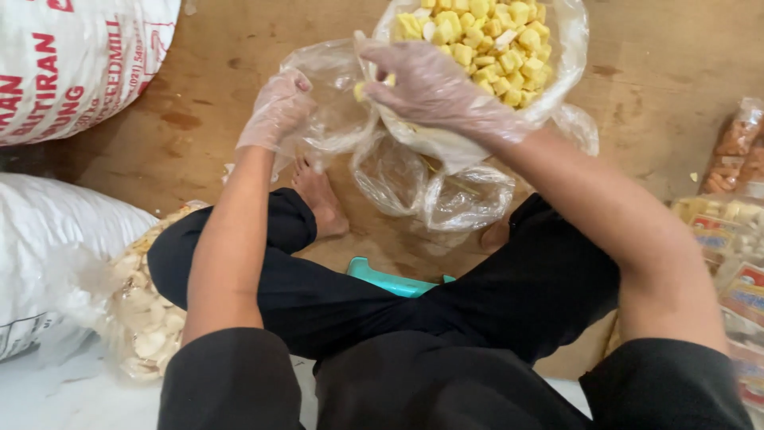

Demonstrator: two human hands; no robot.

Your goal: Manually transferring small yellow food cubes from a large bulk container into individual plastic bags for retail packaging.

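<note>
Here the left hand (274,111) pinches the rim of a small clear bag (330,99), just left of the big bag of yellow pieces (485,40). The right hand (430,84) closes on a few pieces at the small bag's mouth. The film looks thin, soft and slippery; the rim seems best to grip.

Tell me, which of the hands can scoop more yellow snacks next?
The right hand, probably: it sits at the big bag of yellow pieces with some in its fingers, while the left hand holds the small clear bag.
</note>
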